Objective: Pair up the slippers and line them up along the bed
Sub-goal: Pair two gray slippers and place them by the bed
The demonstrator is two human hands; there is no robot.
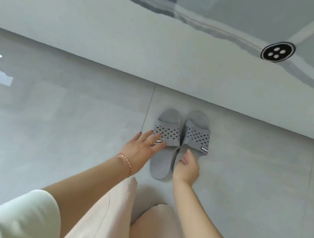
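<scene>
1. Two grey slippers lie side by side and touching on the tiled floor, toes toward the bed.
2. The left hand lies flat, fingers spread, its grip closed on nothing, fingertips on the left slipper.
3. The right hand pinches the heel edge of the right slipper.

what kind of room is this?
Likely a bedroom. A bed with a grey-and-white cover runs along the top, over a glossy grey tiled floor. A pair of grey slippers sits beside the bed, with both hands on it.
</scene>
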